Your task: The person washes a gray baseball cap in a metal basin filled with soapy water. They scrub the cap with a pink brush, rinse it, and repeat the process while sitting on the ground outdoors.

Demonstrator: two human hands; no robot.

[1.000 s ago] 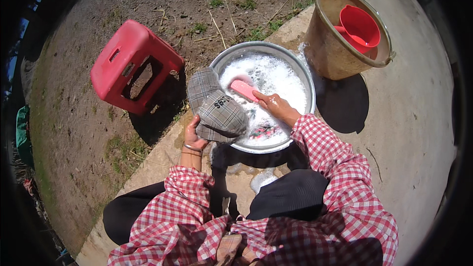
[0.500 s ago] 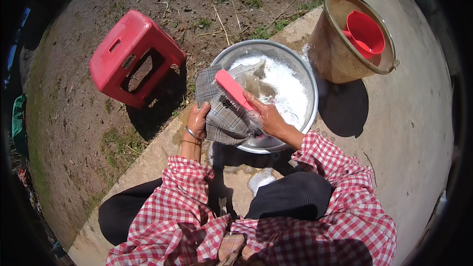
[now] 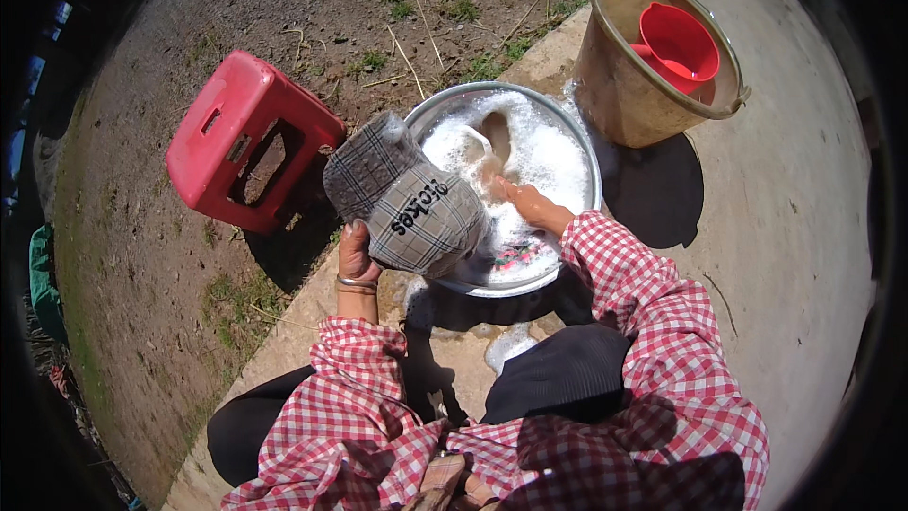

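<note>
My left hand [image 3: 357,251] grips a grey plaid cap [image 3: 426,213] with dark stitched lettering, held over the left rim of a round metal basin [image 3: 594,147]. The cap's bill points up and to the left, and its crown faces me. Inside the basin, white suds [image 3: 558,147] cover much of the cloudy water. There my right hand [image 3: 534,206] dips in, its visible fingers bent together and their ends hidden under water and foam. Whatever they hold is hidden; the pink brush cannot be made out. A patch of pink and dark colour [image 3: 515,255] shows through the near suds.
A red plastic stool [image 3: 227,132] lies tilted on the dirt at left. At back right, a brown bucket [image 3: 615,85] with a red dipper [image 3: 679,43] inside stands on the concrete slab [image 3: 776,227]. Spilled foam [image 3: 509,345] lies close to my knee.
The cap has moved left and turned so its lettered crown shows. My right hand, which pressed the pink brush on the cap, has moved off it into the suds; the brush is out of sight.
</note>
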